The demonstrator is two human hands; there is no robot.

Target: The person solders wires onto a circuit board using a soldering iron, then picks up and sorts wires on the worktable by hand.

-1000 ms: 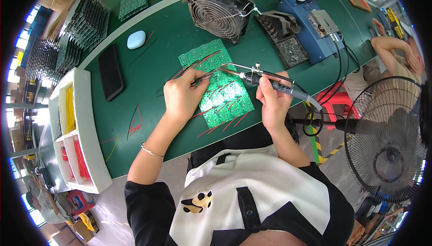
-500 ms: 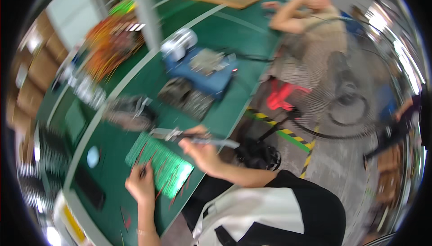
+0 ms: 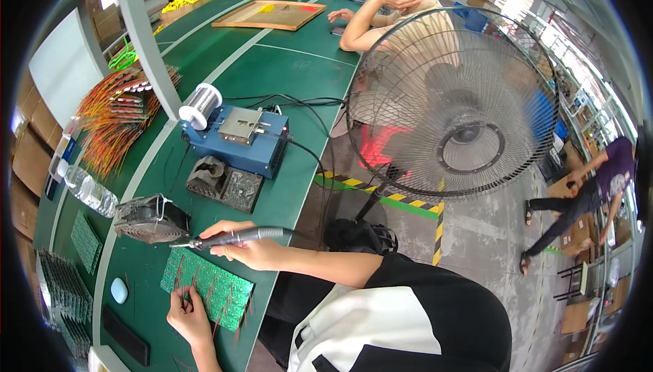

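Observation:
A green circuit board (image 3: pixel 221 288) lies on the green bench in front of me, with several thin red wires on it. My left hand (image 3: pixel 189 319) rests at the board's left edge, its fingertips pinched on a thin red wire (image 3: pixel 179 275). My right hand (image 3: pixel 248 249) grips a soldering iron (image 3: pixel 235 237) by its dark and grey handle. The iron's tip points left, above the board's far left corner and close to a small black fan (image 3: pixel 151 219). Whether the tip touches anything, I cannot tell.
Beyond stand a blue soldering station (image 3: pixel 248 134), a solder wire spool (image 3: pixel 201 105) and a dark iron stand (image 3: pixel 224 183). A plastic bottle (image 3: pixel 88 190), wire bundles (image 3: pixel 122 113) and stacked boards (image 3: pixel 62 294) are left. A large floor fan (image 3: pixel 462 120) stands right; a co-worker (image 3: pixel 401 25) sits beyond.
The view has swung, shifting the bench things left and down in the picture and sharpening them. A walking person at the right shows more fully. Both hands keep their holds, near the same board.

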